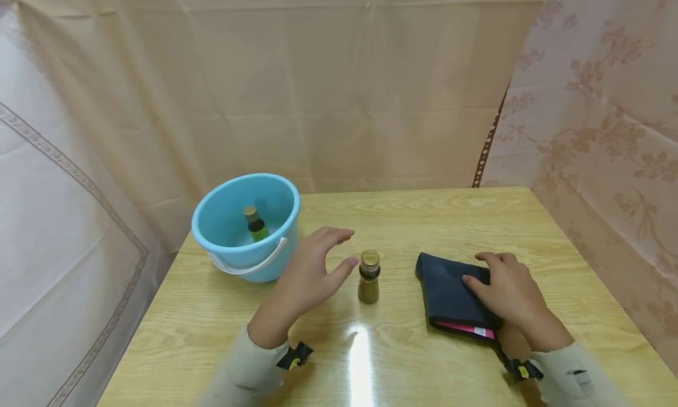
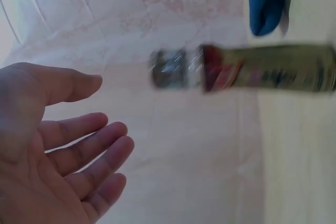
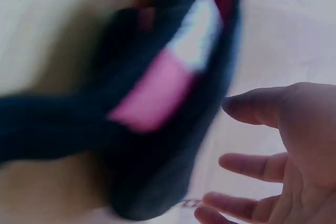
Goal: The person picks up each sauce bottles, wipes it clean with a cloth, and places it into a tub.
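Observation:
My left hand [image 1: 312, 272] is held over the table between the bucket and a small glass bottle [image 1: 369, 288], thumb and fingers spread and apart from it. The bottle stands upright, with a gold cap and an olive-gold body; its label is blurred in the left wrist view. On the right, my right hand [image 1: 512, 290] is at the right edge of a folded navy cloth item [image 1: 450, 289] with a pink lining, a white tag and a dark strap. In the right wrist view the thumb and fingers are spread beside the cloth [image 3: 163, 171], not curled round it.
A light blue bucket [image 1: 283, 263] with a white handle stands at the back left of the wooden table [image 1: 402, 366]. Inside it leans a dark bottle [image 1: 256, 224] with a gold cap and green label. Curtains [image 1: 339, 89] hang behind and at both sides.

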`<state>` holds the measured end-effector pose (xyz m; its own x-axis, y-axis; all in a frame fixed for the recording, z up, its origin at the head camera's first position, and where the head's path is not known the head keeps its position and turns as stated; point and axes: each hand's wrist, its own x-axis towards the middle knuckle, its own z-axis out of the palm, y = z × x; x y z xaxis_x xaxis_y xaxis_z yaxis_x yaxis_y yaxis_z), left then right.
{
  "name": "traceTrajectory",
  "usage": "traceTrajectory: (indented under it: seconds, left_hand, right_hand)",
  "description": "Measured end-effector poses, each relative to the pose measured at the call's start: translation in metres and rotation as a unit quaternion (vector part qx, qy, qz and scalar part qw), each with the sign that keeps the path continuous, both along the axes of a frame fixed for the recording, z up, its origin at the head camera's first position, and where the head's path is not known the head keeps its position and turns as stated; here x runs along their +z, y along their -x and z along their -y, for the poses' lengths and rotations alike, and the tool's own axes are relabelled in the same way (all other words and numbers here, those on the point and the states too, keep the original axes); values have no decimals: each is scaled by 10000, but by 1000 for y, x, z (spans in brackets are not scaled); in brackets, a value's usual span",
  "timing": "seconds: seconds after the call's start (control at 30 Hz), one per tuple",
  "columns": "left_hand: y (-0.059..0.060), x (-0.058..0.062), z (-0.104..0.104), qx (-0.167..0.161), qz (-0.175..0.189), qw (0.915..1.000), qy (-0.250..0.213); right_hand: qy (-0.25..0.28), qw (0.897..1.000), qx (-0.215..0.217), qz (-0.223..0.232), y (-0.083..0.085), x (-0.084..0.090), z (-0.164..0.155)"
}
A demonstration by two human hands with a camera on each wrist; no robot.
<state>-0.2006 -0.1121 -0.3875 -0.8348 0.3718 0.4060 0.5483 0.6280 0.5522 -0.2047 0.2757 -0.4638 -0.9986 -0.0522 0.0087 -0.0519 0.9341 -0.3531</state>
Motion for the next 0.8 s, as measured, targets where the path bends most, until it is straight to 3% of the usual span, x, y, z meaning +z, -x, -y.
traceTrajectory:
  seconds: [0.27, 0.47, 0.57, 0.8]
  left_hand:
    - [-1, 41, 50, 621, -726, 9941, 510]
    - [8, 54, 95, 1194, -988, 9850, 758]
    - [12, 56, 116, 1496, -804, 9812, 919]
    - [23, 52, 150, 2014, 217, 9725, 1151]
  right_hand:
    - [-17, 9963, 769, -381, 7, 40, 35]
    - [32, 9884, 1388, -614, 14, 60, 67]
    - [64, 9825, 1703, -745, 16, 67, 82]
    - [-145, 9691, 2232, -1042, 16, 79, 114]
